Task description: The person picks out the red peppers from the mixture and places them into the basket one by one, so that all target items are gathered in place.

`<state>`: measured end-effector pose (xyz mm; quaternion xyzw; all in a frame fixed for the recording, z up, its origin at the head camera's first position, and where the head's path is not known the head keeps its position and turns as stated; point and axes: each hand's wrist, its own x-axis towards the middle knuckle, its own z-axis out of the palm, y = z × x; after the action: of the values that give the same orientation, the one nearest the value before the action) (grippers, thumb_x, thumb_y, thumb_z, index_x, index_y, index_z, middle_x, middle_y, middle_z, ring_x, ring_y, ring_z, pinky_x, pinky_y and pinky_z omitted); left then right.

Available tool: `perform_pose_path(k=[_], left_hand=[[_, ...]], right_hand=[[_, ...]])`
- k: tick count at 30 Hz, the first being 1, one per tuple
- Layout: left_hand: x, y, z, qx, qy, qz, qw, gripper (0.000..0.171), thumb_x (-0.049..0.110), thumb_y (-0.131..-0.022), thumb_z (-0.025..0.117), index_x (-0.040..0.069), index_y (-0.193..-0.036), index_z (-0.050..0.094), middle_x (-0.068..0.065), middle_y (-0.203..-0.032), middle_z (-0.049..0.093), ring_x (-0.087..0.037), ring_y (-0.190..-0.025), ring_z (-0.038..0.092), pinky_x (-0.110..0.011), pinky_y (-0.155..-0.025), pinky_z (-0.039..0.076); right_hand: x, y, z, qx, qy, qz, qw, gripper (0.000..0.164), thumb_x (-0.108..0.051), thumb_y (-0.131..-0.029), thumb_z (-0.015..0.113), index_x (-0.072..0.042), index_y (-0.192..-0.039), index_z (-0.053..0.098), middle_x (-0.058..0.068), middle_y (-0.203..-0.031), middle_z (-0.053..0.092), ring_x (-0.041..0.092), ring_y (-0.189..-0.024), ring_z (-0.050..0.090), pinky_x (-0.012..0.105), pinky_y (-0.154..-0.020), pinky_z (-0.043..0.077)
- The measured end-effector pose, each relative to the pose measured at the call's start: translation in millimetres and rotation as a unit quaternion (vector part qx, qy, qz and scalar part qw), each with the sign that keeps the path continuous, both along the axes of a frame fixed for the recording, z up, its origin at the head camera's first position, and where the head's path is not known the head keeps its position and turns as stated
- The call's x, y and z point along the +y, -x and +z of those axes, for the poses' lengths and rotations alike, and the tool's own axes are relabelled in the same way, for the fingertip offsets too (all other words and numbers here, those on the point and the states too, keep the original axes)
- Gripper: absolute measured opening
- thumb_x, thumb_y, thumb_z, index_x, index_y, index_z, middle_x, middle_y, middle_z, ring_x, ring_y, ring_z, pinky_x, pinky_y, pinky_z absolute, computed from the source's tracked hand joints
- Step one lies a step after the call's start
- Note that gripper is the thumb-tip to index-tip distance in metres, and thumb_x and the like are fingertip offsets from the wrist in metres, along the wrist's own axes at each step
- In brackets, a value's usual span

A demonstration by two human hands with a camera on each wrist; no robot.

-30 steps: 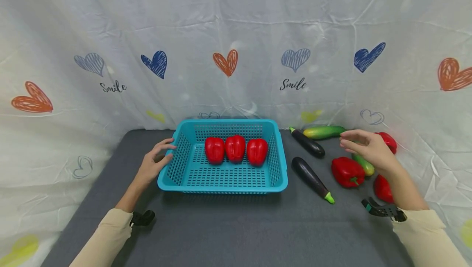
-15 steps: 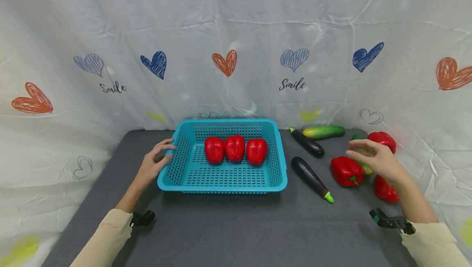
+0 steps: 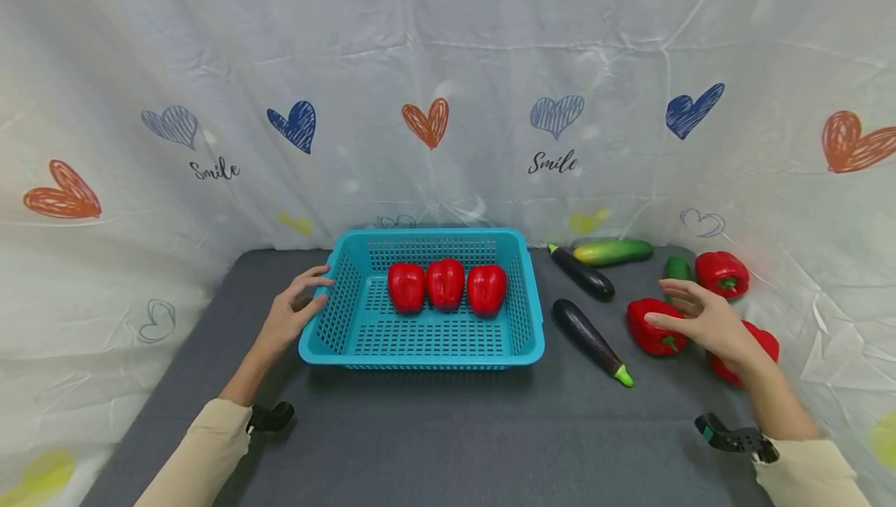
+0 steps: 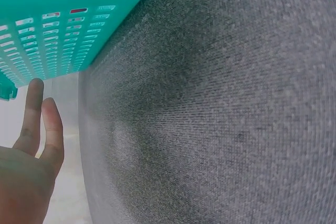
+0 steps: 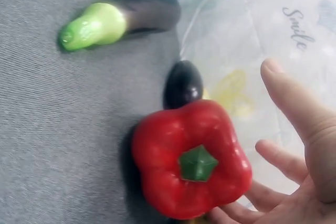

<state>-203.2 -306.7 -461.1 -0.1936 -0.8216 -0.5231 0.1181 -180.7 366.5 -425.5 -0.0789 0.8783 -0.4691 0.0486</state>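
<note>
My left hand [image 3: 288,314] is at the left rim of a blue plastic basket [image 3: 420,361], fingers loosely extended against or close to its edge. In the left wrist view, two fingers of that hand [image 4: 31,156] point toward the perforated wall. Three red bell peppers [image 3: 445,284] stand in a row in the basket. My right hand [image 3: 717,328] hovers over another red bell pepper [image 3: 644,330], thumb and fingers spread and holding nothing. The right wrist view has this pepper [image 5: 163,140] with its green stem facing the camera; the thumb is clear of it.
Two eggplants [image 3: 588,336] lie between basket and peppers. A yellow-green cucumber [image 3: 616,251] lies at the back; another cucumber [image 3: 677,268] is partly hidden behind the right hand. More red peppers [image 3: 722,274] sit at the right, near the curtain [image 3: 791,180] that borders the grey table [image 3: 448,437].
My right hand has moved down and toward me, from above the back cucumber to over the nearer red bell pepper. The left hand and the basket have stayed put.
</note>
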Motion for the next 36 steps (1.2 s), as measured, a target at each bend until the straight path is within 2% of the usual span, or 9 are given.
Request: perform_pose_path(k=[2,4,6,8,11,18,28,36], left_hand=[[0.3,-0.3,0.4,0.000,0.000,0.001,1.0000,0.030,0.002,-0.104,0.057,-0.003,-0.133,0.061,-0.016,-0.156,0.038,-0.015,-0.135,0.041,-0.024,-0.091,0.045],[0.5,-0.7,0.9,-0.001,0.000,0.001,1.0000,0.030,0.002,-0.104,0.057,-0.003,-0.133,0.061,-0.016,-0.156,0.038,-0.016,-0.135,0.041,-0.024,-0.091,0.045],[0.7,-1.1,1.1,-0.002,0.000,0.001,1.0000,0.030,0.002,-0.104,0.057,-0.002,-0.133,0.061,-0.016,-0.156,0.038,-0.017,-0.135,0.041,-0.023,-0.091,0.045],[0.3,-1.4,0.7,-0.002,0.001,0.002,1.0000,0.030,0.002,-0.104,0.057,-0.003,-0.133,0.061,-0.016,-0.156,0.038,-0.018,-0.136,0.041,-0.022,-0.090,0.045],[-0.4,-1.1,-0.5,0.000,0.001,-0.001,1.0000,0.030,0.002,-0.104,0.057,-0.003,-0.133,0.061,-0.016,-0.156,0.038,-0.017,-0.135,0.042,-0.021,-0.090,0.045],[-1.1,0.4,-1.8,0.007,0.002,-0.004,1.0000,0.030,0.001,-0.104,0.056,-0.003,-0.133,0.061,-0.016,-0.156,0.038,-0.016,-0.135,0.042,-0.022,-0.091,0.045],[-0.8,0.9,-1.8,0.007,0.003,-0.002,1.0000,0.029,0.000,-0.104,0.057,-0.003,-0.132,0.061,-0.015,-0.156,0.039,-0.019,-0.135,0.043,-0.021,-0.092,0.044],[-0.7,0.8,-2.0,0.007,-0.001,-0.003,1.0000,0.030,0.000,-0.104,0.056,-0.003,-0.133,0.061,-0.015,-0.156,0.039,-0.017,-0.136,0.042,-0.023,-0.092,0.044]], right_hand=[[-1.0,-0.5,-2.5,-0.004,-0.010,-0.003,1.000,0.075,-0.031,-0.098,0.070,0.000,-0.155,0.033,0.028,-0.152,0.038,0.052,-0.135,0.038,0.029,-0.089,0.050],[-2.4,-1.0,-4.9,-0.007,-0.017,-0.006,1.000,0.077,-0.032,-0.097,0.071,0.000,-0.156,0.032,0.028,-0.152,0.038,0.051,-0.136,0.036,0.043,-0.095,0.049],[-3.6,-1.0,-8.0,-0.008,-0.021,-0.008,1.000,0.079,-0.031,-0.096,0.072,0.001,-0.156,0.031,0.029,-0.152,0.038,0.052,-0.136,0.035,0.060,-0.098,0.044],[-4.9,-0.4,-11.3,-0.011,-0.019,-0.008,1.000,0.080,-0.030,-0.096,0.073,0.001,-0.156,0.031,0.030,-0.152,0.037,0.053,-0.136,0.032,0.068,-0.098,0.038],[-6.7,-0.1,-14.6,-0.013,-0.020,-0.006,1.000,0.079,-0.027,-0.095,0.074,0.002,-0.155,0.032,0.031,-0.152,0.036,0.052,-0.134,0.030,0.066,-0.096,0.040],[-9.2,-0.1,-15.8,-0.011,-0.038,-0.006,0.999,0.077,-0.027,-0.093,0.077,0.001,-0.153,0.037,0.031,-0.145,0.037,0.048,-0.125,0.034,0.046,-0.083,0.048],[-9.6,2.1,-13.2,-0.022,-0.045,-0.011,0.999,0.080,-0.030,-0.092,0.078,0.001,-0.153,0.036,0.033,-0.143,0.037,0.050,-0.123,0.035,0.043,-0.080,0.050],[-9.0,5.5,-7.9,-0.033,-0.023,-0.023,0.999,0.084,-0.031,-0.092,0.077,0.001,-0.155,0.030,0.033,-0.144,0.035,0.051,-0.123,0.035,0.040,-0.077,0.054]])
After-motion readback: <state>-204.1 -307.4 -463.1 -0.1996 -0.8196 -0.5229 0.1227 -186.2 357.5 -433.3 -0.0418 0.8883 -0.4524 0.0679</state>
